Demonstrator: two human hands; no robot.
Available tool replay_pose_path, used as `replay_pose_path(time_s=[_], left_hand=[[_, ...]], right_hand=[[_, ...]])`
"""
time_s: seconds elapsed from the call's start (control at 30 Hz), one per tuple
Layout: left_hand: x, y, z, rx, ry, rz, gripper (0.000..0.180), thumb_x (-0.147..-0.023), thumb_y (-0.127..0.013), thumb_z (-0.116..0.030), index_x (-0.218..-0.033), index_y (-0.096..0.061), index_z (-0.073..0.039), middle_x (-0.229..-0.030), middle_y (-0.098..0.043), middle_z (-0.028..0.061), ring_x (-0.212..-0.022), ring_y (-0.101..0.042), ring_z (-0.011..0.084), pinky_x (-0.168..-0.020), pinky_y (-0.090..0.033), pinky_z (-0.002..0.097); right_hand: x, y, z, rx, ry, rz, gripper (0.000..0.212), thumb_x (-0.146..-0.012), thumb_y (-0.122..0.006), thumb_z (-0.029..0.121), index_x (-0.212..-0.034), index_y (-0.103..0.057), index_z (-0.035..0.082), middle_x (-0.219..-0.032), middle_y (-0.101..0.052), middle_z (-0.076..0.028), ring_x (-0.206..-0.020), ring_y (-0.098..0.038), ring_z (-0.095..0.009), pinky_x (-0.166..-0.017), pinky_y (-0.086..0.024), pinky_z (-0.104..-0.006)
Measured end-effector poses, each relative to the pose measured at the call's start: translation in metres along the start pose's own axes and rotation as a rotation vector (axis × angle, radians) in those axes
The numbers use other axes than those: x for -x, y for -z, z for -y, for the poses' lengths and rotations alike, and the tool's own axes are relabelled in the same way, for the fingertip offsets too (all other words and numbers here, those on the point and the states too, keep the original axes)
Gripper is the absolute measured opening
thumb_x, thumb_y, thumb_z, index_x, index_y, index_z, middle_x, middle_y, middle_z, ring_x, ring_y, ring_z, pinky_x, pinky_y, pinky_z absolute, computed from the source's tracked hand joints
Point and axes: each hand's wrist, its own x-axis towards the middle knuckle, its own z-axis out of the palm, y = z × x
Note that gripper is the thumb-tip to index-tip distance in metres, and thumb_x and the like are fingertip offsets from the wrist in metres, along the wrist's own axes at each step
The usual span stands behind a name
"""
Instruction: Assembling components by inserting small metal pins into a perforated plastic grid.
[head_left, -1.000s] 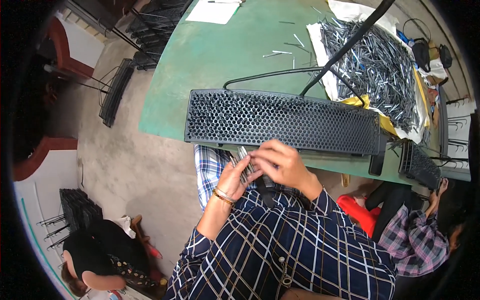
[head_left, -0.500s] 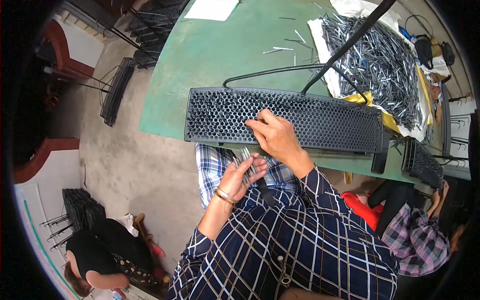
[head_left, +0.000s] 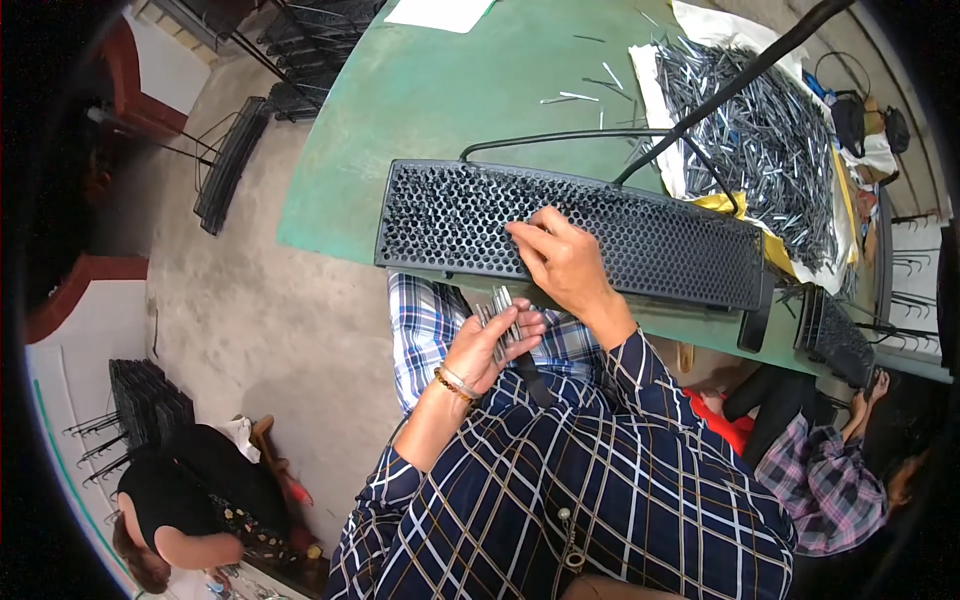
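Observation:
A long black rack full of round holes lies along the near edge of the green table, with a black rod frame rising from its far side. Many holes in its left half look filled with dark pieces. My right hand is over the middle of the rack, thumb and fingertips pinched at the holes; what they hold is too small or hidden to make out. Below the rack's near edge my left hand is held palm up, its fingers curled round a bundle of thin metal rods.
A heap of dark metal rods lies on white and yellow sacking at the table's right. Loose rods and a white sheet are beyond the rack. One co-worker is at lower left, another at right beside another rack.
My right hand has shifted slightly right, still pinched over the holes. My left hand has also moved a little right with its rods. The whole view has turned slightly.

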Motion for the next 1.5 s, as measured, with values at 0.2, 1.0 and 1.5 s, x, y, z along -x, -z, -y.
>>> replay_pose_path(time_s=[0.2, 1.0, 1.5], left_hand=[[0.001, 0.006, 0.001, -0.013, -0.022, 0.006, 0.028, -0.096, -0.054, -0.019, -0.117, -0.054, 0.001, -0.104, -0.065, 0.0146, -0.098, -0.064, 0.0251, -0.087, -0.054, 0.0373], [0.001, 0.002, 0.004, -0.043, 0.003, 0.022, 0.026, -0.097, -0.051, -0.013, -0.118, -0.053, 0.001, -0.106, -0.064, 0.0162, -0.101, -0.064, 0.0280, -0.088, -0.054, 0.0377], [-0.002, -0.005, 0.006, -0.101, 0.002, -0.008, 0.025, -0.097, -0.051, -0.014, -0.117, -0.054, 0.001, -0.105, -0.064, 0.0143, -0.097, -0.065, 0.0244, -0.086, -0.056, 0.0354]], right_hand=[[-0.003, -0.005, 0.003, -0.013, -0.022, -0.023, 0.010, -0.081, -0.066, 0.004, -0.091, -0.065, 0.005, -0.083, -0.058, -0.009, -0.068, -0.062, -0.027, -0.058, -0.050, -0.0349], [-0.006, 0.009, -0.005, -0.042, -0.102, -0.043, 0.011, -0.084, -0.064, 0.006, -0.095, -0.066, 0.003, -0.091, -0.060, -0.010, -0.076, -0.063, -0.028, -0.065, -0.051, -0.0352], [0.020, 0.002, 0.002, -0.086, -0.078, 0.083, 0.016, -0.080, -0.066, 0.010, -0.094, -0.069, 0.004, -0.082, -0.058, -0.010, -0.068, -0.062, -0.026, -0.059, -0.049, -0.0347]])
